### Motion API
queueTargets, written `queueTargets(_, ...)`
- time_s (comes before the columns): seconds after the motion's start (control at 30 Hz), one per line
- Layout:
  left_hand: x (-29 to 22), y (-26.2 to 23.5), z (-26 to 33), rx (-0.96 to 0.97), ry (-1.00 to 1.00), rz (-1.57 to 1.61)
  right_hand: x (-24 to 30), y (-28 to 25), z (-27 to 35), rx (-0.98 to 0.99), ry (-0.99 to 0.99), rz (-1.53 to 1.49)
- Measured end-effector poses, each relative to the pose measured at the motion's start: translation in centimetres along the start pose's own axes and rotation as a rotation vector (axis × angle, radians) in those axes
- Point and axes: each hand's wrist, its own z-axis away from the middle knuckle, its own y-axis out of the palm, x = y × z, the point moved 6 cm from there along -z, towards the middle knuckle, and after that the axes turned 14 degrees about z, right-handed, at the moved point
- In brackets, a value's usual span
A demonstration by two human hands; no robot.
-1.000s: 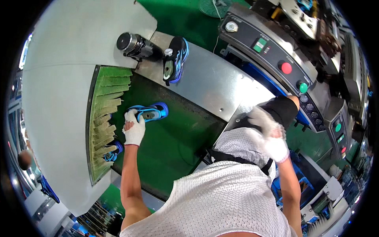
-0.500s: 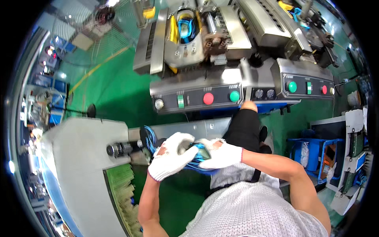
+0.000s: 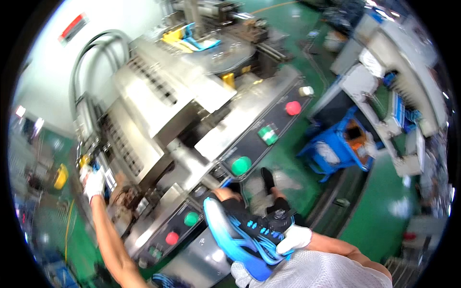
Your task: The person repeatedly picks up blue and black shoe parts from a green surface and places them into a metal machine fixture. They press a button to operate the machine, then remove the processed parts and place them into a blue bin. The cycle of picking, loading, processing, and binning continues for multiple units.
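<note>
While the person is reaching far out to the left side of the grey machine (image 3: 158, 110), the head view, the only one there is, is showing the left hand (image 3: 93, 182) in a white glove stretched up against the machine's side panel, beside some yellow and blue fittings; the picture is blurring there, so I cannot tell whether its fingers are spread, curled or pressing anything. The right hand (image 3: 294, 238), also gloved in white, is closing its fingers around the heel end of a black and blue sports shoe (image 3: 245, 230), which is sitting low in the picture, close to the person's body, its pale blue sole turned up and leftward, toe pointing toward the sloped control panel (image 3: 249, 144) with its red and green round buttons. The risk, as I judge it, is lying in the split attention: with the body twisting left, the shoe is being held at one end only and could be slipping or swinging into the nearer green button (image 3: 191, 219) or red button (image 3: 172, 237) just beside its toe. The outstretched left arm is also crossing close to the machine's edges and hoses, where a sleeveless forearm could be catching or getting pinched if anything there is moving.
</note>
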Motion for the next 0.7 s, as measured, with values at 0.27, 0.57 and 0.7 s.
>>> queueTargets(0.27, 2.2, -6.5, -3.5, -0.048, 0.114, 0.290, -2.2, -2.4, 0.2, -0.135, 0.144, 0.085)
queueTargets(0.57, -0.5, -23.8, 27.7, -0.475, 0.161, 0.483, 2.5, 1.9, -4.5, -0.275, 0.052, -0.056)
queueTargets(0.7, 7.2, -19.0, 43.8, -0.364, -0.114, 0.690, 8.1, 10.2, -11.0, -0.246, 0.010, 0.138)
